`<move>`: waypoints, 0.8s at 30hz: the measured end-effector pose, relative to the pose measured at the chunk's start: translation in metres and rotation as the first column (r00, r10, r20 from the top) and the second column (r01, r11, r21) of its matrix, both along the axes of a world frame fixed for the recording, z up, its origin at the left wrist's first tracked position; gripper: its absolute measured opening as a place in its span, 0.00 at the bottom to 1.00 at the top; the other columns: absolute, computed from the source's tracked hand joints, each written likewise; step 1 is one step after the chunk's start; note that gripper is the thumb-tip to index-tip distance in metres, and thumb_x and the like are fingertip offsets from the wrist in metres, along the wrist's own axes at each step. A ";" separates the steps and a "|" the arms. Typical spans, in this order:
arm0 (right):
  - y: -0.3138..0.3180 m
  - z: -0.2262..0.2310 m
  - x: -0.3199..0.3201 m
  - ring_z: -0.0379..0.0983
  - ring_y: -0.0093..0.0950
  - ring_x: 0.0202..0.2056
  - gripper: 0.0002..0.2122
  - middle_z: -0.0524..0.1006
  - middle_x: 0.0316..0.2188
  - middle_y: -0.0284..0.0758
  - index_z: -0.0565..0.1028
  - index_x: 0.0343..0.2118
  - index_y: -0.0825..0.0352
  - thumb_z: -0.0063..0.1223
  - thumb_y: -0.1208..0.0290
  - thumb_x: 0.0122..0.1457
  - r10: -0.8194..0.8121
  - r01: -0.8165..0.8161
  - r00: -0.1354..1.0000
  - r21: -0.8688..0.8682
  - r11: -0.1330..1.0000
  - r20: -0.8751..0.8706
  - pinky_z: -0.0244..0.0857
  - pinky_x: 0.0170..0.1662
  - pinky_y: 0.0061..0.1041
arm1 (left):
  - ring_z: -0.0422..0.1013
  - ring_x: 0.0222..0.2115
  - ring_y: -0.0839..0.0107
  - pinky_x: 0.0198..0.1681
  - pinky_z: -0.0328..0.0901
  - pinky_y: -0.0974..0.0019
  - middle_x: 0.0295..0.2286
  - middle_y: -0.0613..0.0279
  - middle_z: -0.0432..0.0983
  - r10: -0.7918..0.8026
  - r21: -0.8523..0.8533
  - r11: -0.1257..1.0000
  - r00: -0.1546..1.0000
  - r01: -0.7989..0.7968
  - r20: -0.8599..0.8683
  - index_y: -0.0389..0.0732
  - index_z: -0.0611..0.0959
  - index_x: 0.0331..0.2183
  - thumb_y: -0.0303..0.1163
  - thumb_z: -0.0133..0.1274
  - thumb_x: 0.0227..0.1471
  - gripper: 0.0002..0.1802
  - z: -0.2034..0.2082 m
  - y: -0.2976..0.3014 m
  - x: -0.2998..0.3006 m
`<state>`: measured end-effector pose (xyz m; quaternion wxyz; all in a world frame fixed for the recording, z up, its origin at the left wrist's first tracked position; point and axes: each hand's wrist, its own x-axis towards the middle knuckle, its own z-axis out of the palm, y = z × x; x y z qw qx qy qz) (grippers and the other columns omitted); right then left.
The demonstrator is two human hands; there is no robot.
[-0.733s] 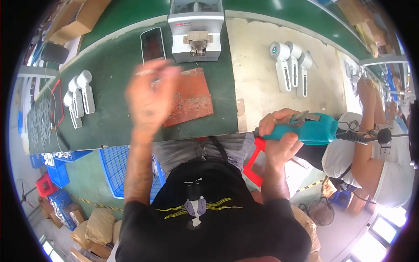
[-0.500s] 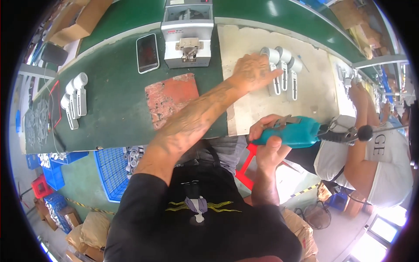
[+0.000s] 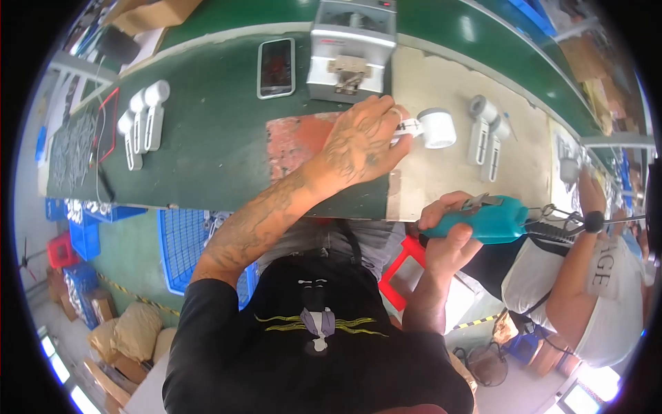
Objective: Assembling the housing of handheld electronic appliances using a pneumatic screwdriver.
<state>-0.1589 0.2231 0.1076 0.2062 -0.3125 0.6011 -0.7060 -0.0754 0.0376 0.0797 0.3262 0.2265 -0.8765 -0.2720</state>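
My left hand point(image 3: 365, 134) is closed on the handle of a white plastic part with a round head point(image 3: 438, 128), above the seam between the red mat point(image 3: 293, 148) and the beige sheet. The fingers hide some of the handle. To its right lie two similar white parts with round heads and slotted handles point(image 3: 483, 131). My right hand point(image 3: 452, 234) grips a teal electric screwdriver point(image 3: 489, 219) just off the bench's near edge. A coiled black cord point(image 3: 550, 229) and a metal hook join the tool's right end; its tip is hidden by the hand.
A grey machine point(image 3: 350, 55) stands at the back, with a phone point(image 3: 276, 69) beside it. Several white parts point(image 3: 145, 121) and a pile of screws point(image 3: 72, 148) lie at left. A blue basket point(image 3: 181, 259) is below the bench. A co-worker point(image 3: 586, 290) sits at right.
My left hand has picked up one white part from the group at right and carried it left toward the red mat. My right hand keeps its hold on the screwdriver. The whole view has shifted.
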 end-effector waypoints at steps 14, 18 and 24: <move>-0.207 0.022 0.012 0.71 0.24 0.22 0.26 0.73 0.19 0.33 0.73 0.40 0.75 0.50 0.48 0.66 0.099 -0.175 0.962 -0.295 0.940 -0.254 0.63 0.26 0.22 | 0.71 0.42 0.57 0.50 0.65 0.55 0.39 0.61 0.77 0.022 0.024 0.999 0.995 -0.025 0.094 0.44 0.84 0.43 0.38 0.57 0.56 0.14 -0.031 -0.042 0.093; -0.238 0.012 0.011 0.71 0.20 0.21 0.19 0.74 0.19 0.32 0.74 0.36 0.72 0.51 0.55 0.67 0.088 -0.191 0.947 -0.324 0.927 -0.308 0.62 0.25 0.20 | 0.70 0.43 0.62 0.51 0.63 0.58 0.38 0.63 0.75 -0.007 0.021 1.000 0.998 0.006 0.063 0.45 0.85 0.44 0.39 0.54 0.59 0.14 -0.043 -0.044 0.095; -0.240 -0.010 0.009 0.70 0.20 0.21 0.19 0.74 0.17 0.31 0.73 0.33 0.71 0.51 0.56 0.68 0.113 -0.185 0.955 -0.254 0.949 -0.276 0.62 0.26 0.21 | 0.70 0.44 0.61 0.53 0.62 0.57 0.39 0.61 0.75 0.021 -0.040 0.999 0.996 -0.018 0.089 0.46 0.84 0.46 0.46 0.58 0.56 0.20 -0.039 -0.040 0.097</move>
